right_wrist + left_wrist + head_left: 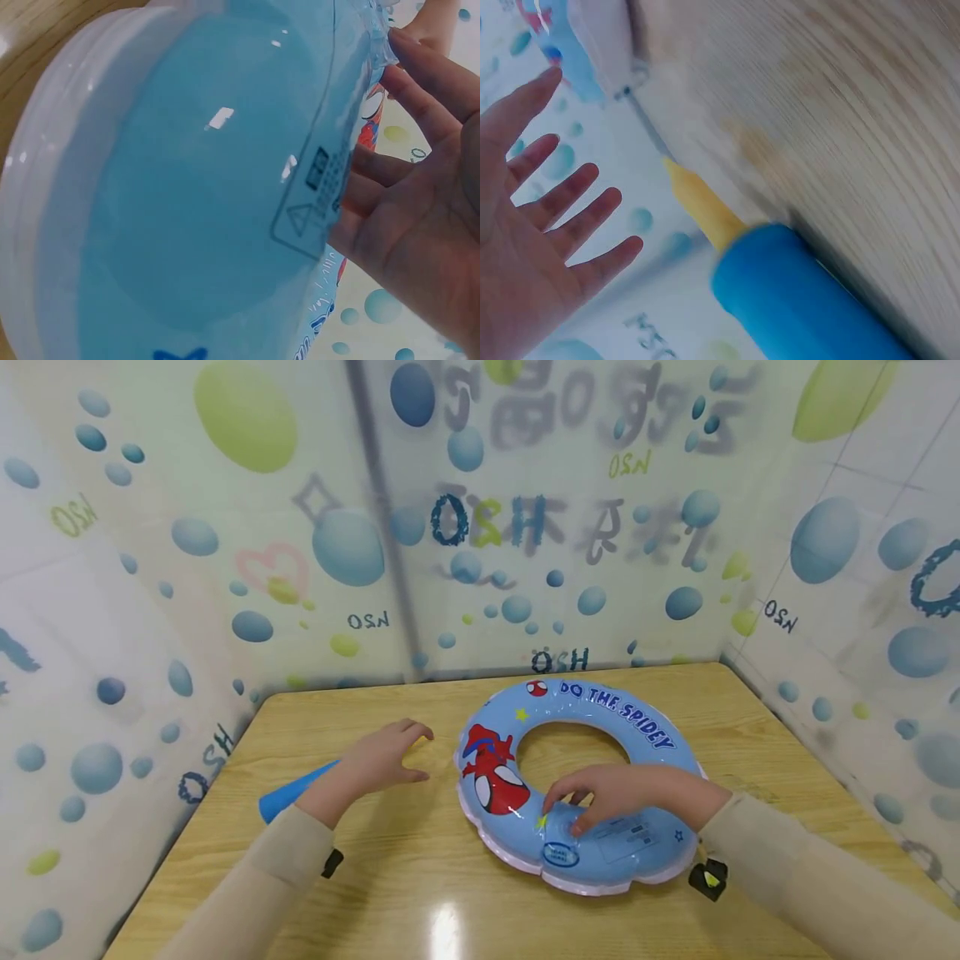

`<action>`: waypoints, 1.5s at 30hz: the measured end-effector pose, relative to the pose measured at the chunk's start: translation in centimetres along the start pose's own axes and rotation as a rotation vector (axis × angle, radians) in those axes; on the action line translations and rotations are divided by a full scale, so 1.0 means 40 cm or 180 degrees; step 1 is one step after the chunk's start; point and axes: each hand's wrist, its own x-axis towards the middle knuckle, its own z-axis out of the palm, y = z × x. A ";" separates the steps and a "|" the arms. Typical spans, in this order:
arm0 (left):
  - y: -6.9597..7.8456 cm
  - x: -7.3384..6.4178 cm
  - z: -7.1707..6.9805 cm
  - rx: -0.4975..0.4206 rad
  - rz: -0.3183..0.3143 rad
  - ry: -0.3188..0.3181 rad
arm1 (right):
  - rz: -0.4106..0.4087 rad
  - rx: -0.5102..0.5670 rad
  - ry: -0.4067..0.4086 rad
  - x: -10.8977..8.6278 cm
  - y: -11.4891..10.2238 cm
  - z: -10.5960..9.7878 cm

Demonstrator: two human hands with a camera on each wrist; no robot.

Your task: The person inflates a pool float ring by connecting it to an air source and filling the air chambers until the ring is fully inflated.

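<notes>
An inflated light-blue swim ring (645, 843) with a red spider cartoon figure lies on the wooden table. My right hand (618, 793) reaches over its near side, thumb and index finger at the clear air valve (380, 37), which they appear to pinch. The other fingers of that hand curl towards the ring's inner edge. To the left of the ring, my left hand (378, 760) hovers with fingers spread and nothing in it. A blue hand pump (802, 292) with a yellow nozzle (701, 206) lies beside the left wrist, partly hidden by the forearm in the head view.
The wooden tabletop (405, 893) runs up to a patterned curtain (480, 610) with blue and green dots at the back. Similar covering hangs along both sides. Black tags dangle from both wrists.
</notes>
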 end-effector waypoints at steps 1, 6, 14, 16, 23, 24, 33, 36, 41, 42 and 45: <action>0.021 0.003 0.001 -0.0002 0.0078 -0.0015 | -0.0014 0.0010 0.0012 -0.002 0.002 0.002; 0.114 0.017 0.015 -0.0100 0.0473 -0.0161 | -0.0011 0.0053 0.0060 -0.008 0.009 0.008; 0.189 0.074 0.046 0.0402 0.1236 -0.0371 | -0.0004 0.0010 0.0046 -0.011 0.014 0.007; 0.195 0.085 0.053 0.0429 0.1340 -0.0463 | 0.0018 0.0005 0.0038 -0.011 0.012 0.005; 0.198 0.099 0.071 0.0366 0.1325 -0.0708 | -0.0013 0.0071 -0.0043 0.002 0.013 -0.001; 0.199 0.099 0.072 0.0365 0.1305 -0.0708 | -0.0026 0.0090 -0.0059 0.006 0.015 -0.003; 0.230 0.098 0.079 0.0584 0.1181 -0.0489 | -0.0040 0.0247 -0.0183 0.015 0.039 -0.034; 0.245 0.094 0.081 0.0659 0.1062 -0.0444 | -0.0025 0.0276 -0.0180 0.015 0.054 -0.046; 0.259 0.089 0.084 0.0659 0.0942 -0.0277 | -0.0116 0.0286 -0.0078 0.017 0.072 -0.065; 0.259 0.089 0.085 0.0650 0.0933 -0.0232 | -0.0144 0.0269 -0.0028 0.016 0.073 -0.067; 0.256 0.090 0.083 0.0615 0.0891 -0.0166 | -0.0204 0.0228 0.0157 0.011 0.076 -0.068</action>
